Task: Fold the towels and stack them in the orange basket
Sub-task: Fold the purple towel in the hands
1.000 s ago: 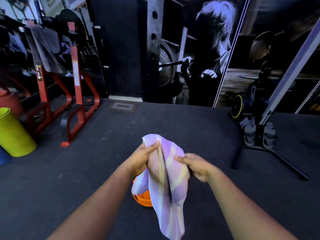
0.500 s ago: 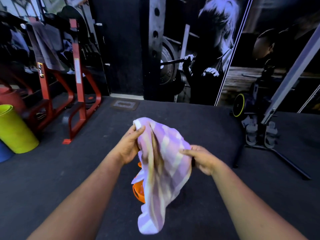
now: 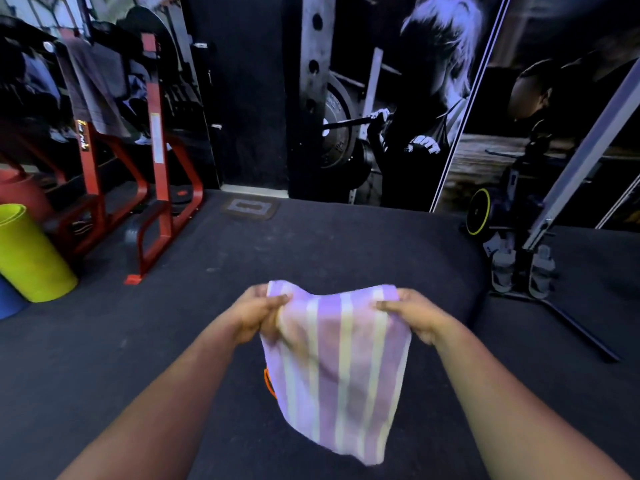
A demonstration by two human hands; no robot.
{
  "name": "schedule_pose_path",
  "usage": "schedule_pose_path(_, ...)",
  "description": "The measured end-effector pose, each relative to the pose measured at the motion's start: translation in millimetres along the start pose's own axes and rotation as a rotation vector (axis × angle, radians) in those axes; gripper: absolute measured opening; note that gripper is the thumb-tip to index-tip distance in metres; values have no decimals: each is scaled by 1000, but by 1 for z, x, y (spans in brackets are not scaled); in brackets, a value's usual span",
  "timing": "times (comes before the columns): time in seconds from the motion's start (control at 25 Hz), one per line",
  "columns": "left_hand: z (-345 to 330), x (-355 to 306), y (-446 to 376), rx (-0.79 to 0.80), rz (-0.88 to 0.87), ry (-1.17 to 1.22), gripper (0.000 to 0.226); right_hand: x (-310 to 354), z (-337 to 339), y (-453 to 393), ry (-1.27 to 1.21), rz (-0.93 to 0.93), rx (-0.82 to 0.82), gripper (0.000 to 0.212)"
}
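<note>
A purple towel with pale yellow stripes [image 3: 339, 368] hangs spread out in front of me, above the dark floor. My left hand [image 3: 256, 315] pinches its top left corner and my right hand [image 3: 414, 315] pinches its top right corner. The towel's top edge is stretched between the two hands and the rest drapes down. Behind the towel's left edge only a thin sliver of the orange basket [image 3: 267, 381] shows; the rest of the basket is hidden by the cloth.
A red weight rack [image 3: 156, 168] with a grey towel [image 3: 93, 91] draped on it stands at the back left. A yellow-green bin [image 3: 29, 254] sits at the far left. A metal stand with black legs [image 3: 540, 268] is on the right. Dark mat floor lies all around.
The towel was bunched and hanging from hands held close together. My hands have moved apart along its top edge and it now hangs flat and spread wide, covering more of the basket.
</note>
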State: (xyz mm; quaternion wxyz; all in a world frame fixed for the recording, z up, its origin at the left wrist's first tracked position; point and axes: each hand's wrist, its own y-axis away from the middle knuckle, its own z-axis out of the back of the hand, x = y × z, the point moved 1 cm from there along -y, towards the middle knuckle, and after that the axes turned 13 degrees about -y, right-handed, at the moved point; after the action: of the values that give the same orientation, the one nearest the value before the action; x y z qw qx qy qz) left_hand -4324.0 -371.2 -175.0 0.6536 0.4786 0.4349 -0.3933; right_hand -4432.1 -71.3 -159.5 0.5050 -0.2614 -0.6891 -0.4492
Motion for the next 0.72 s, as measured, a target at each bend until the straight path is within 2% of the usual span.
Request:
schedule_pose_path(0.04,-2,1,-1,-46,-3,91,8,4,0,0,-197,76,-84,24)
schedule_pose_path(0.12,-7,-3,-4,-35,-4,64,19,14,5,-1,-488,120,-53,22)
schedule_pose_path(0.16,-7,-5,-4,-13,2,-55,23,15,9,-4,-441,77,-14,26)
schedule_pose_path(0.2,-6,-7,-7,-43,-8,-136,24,16,10,-3,-233,6,-3,29)
schedule_pose_path(0.28,3,-16,-17,-164,-38,-32,22,15,12,-5,11,-3,-115,23)
schedule_pose_path(0.36,12,-28,-22,-236,-67,138,22,20,15,-5,-224,142,-227,11)
schedule_pose_path(0.44,18,-39,-21,-220,-121,87,23,25,18,-3,-425,185,-189,11)
schedule_pose_path(0.52,19,-46,-21,-205,-177,-91,23,22,15,-2,-201,123,-156,22)
schedule_pose_path(0.56,20,-48,-21,-186,-207,-113,20,19,15,-4,-94,122,-197,24)
schedule_pose_path(0.64,24,-52,-20,-157,-240,-26,13,25,16,-7,-123,207,-339,22)
schedule_pose_path(0.72,35,-49,-27,-202,-194,-131,14,30,20,-9,-187,206,-410,26)
